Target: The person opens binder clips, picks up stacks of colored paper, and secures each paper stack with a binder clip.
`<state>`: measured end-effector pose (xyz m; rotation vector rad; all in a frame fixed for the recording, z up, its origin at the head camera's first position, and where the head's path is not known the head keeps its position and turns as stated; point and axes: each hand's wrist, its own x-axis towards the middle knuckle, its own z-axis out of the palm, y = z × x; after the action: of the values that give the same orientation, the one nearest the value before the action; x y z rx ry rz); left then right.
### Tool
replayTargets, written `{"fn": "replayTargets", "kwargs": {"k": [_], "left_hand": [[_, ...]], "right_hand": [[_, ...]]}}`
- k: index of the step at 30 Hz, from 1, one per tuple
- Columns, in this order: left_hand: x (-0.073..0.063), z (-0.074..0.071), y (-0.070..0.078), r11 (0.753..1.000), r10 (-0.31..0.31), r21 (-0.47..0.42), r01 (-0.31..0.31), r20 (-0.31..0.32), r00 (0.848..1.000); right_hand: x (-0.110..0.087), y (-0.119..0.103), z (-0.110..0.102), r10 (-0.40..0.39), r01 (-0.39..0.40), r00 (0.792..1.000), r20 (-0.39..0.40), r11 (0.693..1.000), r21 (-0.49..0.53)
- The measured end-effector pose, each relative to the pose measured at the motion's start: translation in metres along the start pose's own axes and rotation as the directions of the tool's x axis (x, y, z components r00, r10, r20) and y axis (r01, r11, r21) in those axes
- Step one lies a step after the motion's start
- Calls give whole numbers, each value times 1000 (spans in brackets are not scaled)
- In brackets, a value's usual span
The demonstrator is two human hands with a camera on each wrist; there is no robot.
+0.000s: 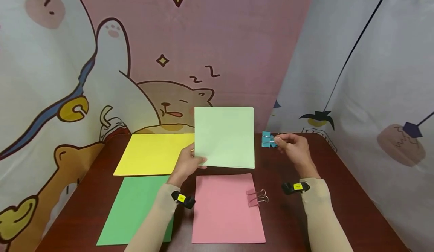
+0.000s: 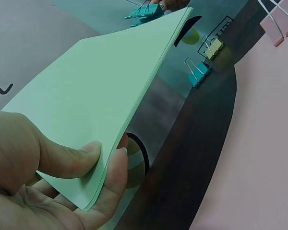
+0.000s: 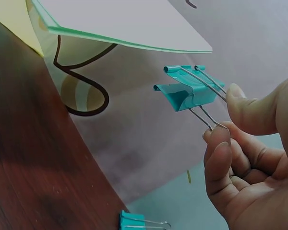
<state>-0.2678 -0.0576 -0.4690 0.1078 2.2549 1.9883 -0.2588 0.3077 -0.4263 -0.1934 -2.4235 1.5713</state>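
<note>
My left hand (image 1: 188, 164) pinches the lower left corner of a pale green paper stack (image 1: 224, 137), thumb on top and fingers beneath (image 2: 116, 175), and holds it upright above the dark wooden table (image 1: 291, 214). My right hand (image 1: 294, 146) squeezes the wire handles of a teal binder clip (image 1: 268, 139) between thumb and fingers, its mouth spread open (image 3: 182, 93). The clip hangs just right of the stack's right edge, apart from it.
A yellow sheet (image 1: 154, 153), a green sheet (image 1: 133, 208) and a pink sheet (image 1: 226, 208) lie flat on the table. A pink binder clip (image 1: 255, 197) rests on the pink sheet's right edge. Another teal clip (image 2: 199, 73) and a yellow clip (image 2: 213, 48) lie by the back curtain.
</note>
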Motion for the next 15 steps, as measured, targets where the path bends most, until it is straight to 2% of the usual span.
{"fn": "replayTargets", "kwargs": {"k": [7, 15], "left_hand": [[-1, -2, 0, 1000, -4, 0, 4, -3, 1000], [0, -1, 0, 1000, 3, -4, -3, 7, 1000]], "right_hand": [[2, -2, 10, -14, 14, 1000, 20, 999, 39], [-2, -6, 15, -22, 21, 999, 37, 1000, 21]]}}
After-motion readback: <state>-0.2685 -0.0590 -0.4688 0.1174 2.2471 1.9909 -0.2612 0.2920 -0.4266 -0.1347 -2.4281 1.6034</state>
